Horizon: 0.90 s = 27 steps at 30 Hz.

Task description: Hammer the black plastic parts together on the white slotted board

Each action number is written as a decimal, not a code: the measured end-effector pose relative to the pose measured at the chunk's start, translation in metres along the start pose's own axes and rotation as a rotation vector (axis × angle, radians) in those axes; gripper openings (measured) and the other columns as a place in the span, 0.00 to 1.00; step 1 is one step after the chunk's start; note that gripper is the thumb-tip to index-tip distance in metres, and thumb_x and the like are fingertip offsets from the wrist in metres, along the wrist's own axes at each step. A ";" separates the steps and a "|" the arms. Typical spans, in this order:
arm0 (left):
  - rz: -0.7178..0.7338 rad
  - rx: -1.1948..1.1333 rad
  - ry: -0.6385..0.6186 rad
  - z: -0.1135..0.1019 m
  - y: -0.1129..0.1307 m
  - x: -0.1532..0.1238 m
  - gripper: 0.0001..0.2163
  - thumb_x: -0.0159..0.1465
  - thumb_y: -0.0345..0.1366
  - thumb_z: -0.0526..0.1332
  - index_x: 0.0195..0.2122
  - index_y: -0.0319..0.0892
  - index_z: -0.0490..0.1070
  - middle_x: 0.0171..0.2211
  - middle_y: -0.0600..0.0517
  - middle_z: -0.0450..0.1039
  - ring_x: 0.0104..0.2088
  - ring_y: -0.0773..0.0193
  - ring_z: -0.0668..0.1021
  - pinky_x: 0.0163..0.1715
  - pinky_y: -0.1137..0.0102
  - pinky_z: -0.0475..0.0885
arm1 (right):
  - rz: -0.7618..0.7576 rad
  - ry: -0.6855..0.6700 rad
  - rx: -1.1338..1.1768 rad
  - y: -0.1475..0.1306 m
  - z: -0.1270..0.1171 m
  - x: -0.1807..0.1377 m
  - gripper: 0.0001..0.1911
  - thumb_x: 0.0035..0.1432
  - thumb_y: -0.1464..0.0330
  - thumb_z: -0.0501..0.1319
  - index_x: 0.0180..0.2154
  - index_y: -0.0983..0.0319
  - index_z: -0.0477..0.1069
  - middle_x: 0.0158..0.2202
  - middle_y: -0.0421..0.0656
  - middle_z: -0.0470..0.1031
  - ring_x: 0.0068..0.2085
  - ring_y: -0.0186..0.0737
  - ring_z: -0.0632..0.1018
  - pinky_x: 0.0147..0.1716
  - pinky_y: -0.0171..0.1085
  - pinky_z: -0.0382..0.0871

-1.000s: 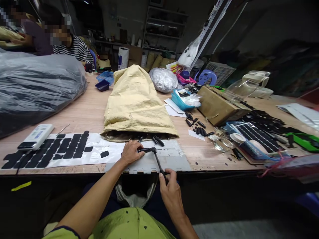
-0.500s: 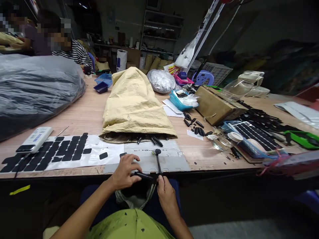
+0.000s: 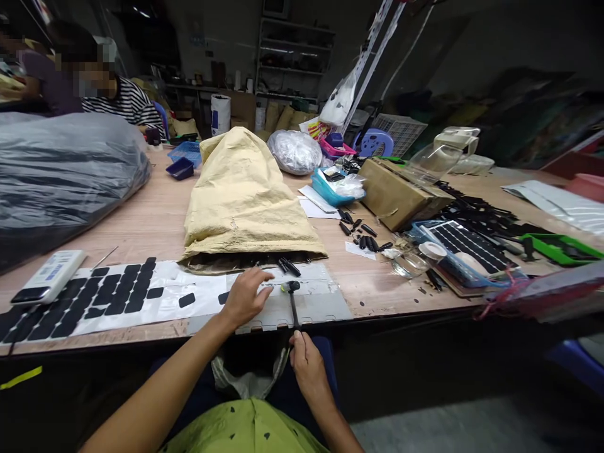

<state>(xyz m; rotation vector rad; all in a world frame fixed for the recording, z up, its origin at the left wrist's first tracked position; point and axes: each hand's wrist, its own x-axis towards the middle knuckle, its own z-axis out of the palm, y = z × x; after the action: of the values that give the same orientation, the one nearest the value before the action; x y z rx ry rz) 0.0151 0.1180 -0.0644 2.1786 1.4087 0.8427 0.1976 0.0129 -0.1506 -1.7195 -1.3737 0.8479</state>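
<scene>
My right hand (image 3: 306, 360) is at the table's front edge, closed on the lower end of a thin black rod (image 3: 294, 307). The rod's ball tip rests on a grey plate (image 3: 325, 307). My left hand (image 3: 245, 296) lies over the plate's left part. Its fingers are stretched toward the mouth of a tan woven sack (image 3: 245, 201), and I see nothing in them. A few black stick pieces (image 3: 289, 266) poke out of the sack's mouth, just beyond my left fingertips.
A white sheet with several black pads (image 3: 117, 294) and a remote (image 3: 47, 277) lie at the left. A big black plastic bag (image 3: 61, 170) fills the far left. To the right are a cardboard box (image 3: 396, 195), loose black pieces (image 3: 361, 236) and a solar panel (image 3: 465, 245). Two people sit at the far left.
My left hand let go of the short black piece it held by the rod and reached forward toward the sack. My right hand keeps hold of the rod.
</scene>
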 end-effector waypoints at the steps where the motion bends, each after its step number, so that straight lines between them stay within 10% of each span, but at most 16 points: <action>1: 0.023 0.013 -0.028 0.003 0.002 0.018 0.11 0.66 0.34 0.55 0.48 0.45 0.72 0.44 0.48 0.73 0.45 0.59 0.74 0.47 0.64 0.69 | -0.003 0.006 0.004 0.000 0.000 0.000 0.30 0.63 0.44 0.44 0.28 0.58 0.69 0.21 0.42 0.71 0.24 0.40 0.73 0.24 0.35 0.65; 11: 0.050 0.259 -0.261 0.058 0.003 0.104 0.07 0.61 0.32 0.63 0.40 0.44 0.75 0.50 0.48 0.68 0.46 0.57 0.75 0.41 0.67 0.70 | -0.015 0.032 0.030 -0.004 0.001 -0.002 0.28 0.64 0.46 0.44 0.27 0.58 0.68 0.21 0.41 0.70 0.24 0.38 0.72 0.24 0.34 0.65; 20: -0.141 0.169 -0.053 0.008 -0.013 0.027 0.07 0.63 0.37 0.62 0.41 0.46 0.75 0.38 0.52 0.72 0.40 0.62 0.75 0.38 0.69 0.68 | 0.013 -0.002 0.056 0.004 0.004 -0.001 0.28 0.64 0.46 0.44 0.30 0.59 0.69 0.23 0.42 0.72 0.26 0.39 0.73 0.26 0.34 0.66; 27: -0.245 0.049 -0.049 0.013 -0.036 -0.007 0.08 0.59 0.37 0.66 0.39 0.46 0.78 0.34 0.53 0.72 0.38 0.62 0.74 0.39 0.68 0.67 | 0.018 -0.034 -0.014 -0.013 -0.010 -0.005 0.26 0.64 0.49 0.47 0.38 0.60 0.73 0.31 0.45 0.77 0.32 0.41 0.76 0.30 0.34 0.69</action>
<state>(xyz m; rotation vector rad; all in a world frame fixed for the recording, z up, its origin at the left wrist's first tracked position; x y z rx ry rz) -0.0020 0.1257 -0.0979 1.9932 1.6454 0.6676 0.1993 0.0082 -0.1339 -1.7378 -1.3908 0.8835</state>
